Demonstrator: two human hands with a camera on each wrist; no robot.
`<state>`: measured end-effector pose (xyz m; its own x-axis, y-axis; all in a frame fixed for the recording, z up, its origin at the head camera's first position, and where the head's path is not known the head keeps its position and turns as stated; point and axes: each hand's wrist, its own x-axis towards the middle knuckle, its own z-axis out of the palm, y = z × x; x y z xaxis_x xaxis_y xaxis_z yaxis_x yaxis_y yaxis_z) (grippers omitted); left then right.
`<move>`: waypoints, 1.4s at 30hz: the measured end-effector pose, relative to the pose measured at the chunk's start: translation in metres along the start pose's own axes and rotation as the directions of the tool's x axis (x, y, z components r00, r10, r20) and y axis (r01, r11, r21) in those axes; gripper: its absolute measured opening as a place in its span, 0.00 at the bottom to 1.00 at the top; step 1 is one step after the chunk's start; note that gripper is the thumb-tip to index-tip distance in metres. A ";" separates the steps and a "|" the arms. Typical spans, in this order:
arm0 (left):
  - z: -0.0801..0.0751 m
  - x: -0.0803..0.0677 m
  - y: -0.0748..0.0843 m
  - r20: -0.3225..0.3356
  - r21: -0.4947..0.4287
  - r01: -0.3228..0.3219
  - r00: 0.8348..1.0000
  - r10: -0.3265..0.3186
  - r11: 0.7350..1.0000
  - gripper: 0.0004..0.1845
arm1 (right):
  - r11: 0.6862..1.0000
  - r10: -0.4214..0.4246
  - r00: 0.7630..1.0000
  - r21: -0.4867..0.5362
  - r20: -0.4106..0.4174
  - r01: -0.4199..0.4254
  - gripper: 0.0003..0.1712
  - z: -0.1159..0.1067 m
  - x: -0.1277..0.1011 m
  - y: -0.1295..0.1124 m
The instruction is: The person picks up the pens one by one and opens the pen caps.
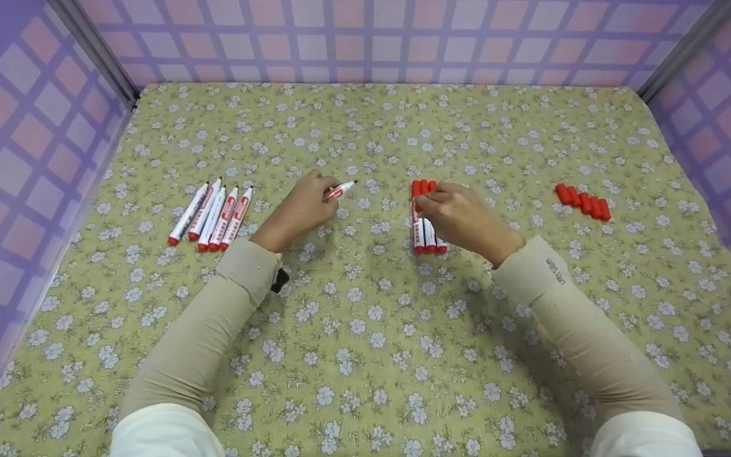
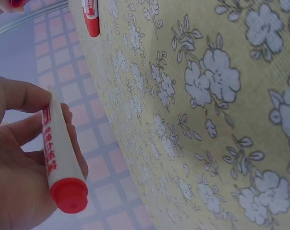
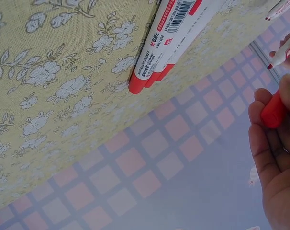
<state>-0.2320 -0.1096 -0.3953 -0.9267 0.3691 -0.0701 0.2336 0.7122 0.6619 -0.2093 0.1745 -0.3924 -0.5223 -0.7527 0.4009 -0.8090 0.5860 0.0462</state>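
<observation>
Head view: left hand point(image 1: 302, 209) pinching an uncapped marker point(image 1: 340, 190) (tip bare). Right hand point(image 1: 460, 216) pinching a red cap point(image 3: 273, 111) over capped markers point(image 1: 426, 233) on tabletop point(image 1: 365, 330).

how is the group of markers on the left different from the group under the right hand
The left group of markers has four, uncapped with bare tips pointing up-left, fanned at a slant, and no hand touches it. The capped markers number about three, wear red caps, lie straight and packed side by side, and the right hand rests on them, holding a red cap. Both groups are white-barrelled with red ends and red labels, lying on the floral cloth.
</observation>
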 end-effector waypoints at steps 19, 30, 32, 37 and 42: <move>-0.032 -0.014 -0.043 -0.081 -0.054 0.236 0.967 -0.240 0.970 0.23 | 1.000 0.011 1.000 -0.004 0.005 -0.011 0.08 0.003 -0.002 -0.001; -0.044 -0.020 -0.065 -0.094 -0.015 0.357 0.930 -0.357 0.934 0.24 | 1.000 0.022 0.999 0.008 0.029 -0.023 0.09 0.003 -0.001 -0.002; -0.046 -0.021 -0.069 -0.097 -0.012 0.357 0.929 -0.356 0.934 0.24 | 1.000 0.026 0.999 0.007 0.035 -0.026 0.09 0.003 -0.002 -0.002; -0.048 -0.025 -0.078 -0.127 -0.029 0.373 0.919 -0.374 0.927 0.17 | 0.999 0.031 0.999 0.003 0.045 -0.032 0.10 0.004 -0.002 -0.002; -0.049 -0.028 -0.082 -0.175 0.017 0.365 0.918 -0.356 0.931 0.08 | 0.999 0.028 0.998 0.015 0.049 -0.029 0.09 0.003 -0.002 -0.003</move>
<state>-0.2396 -0.2077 -0.4108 -0.9853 -0.0194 -0.1697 -0.1154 0.8076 0.5784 -0.2070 0.1731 -0.3964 -0.5576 -0.7497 0.3564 -0.7974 0.6031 0.0212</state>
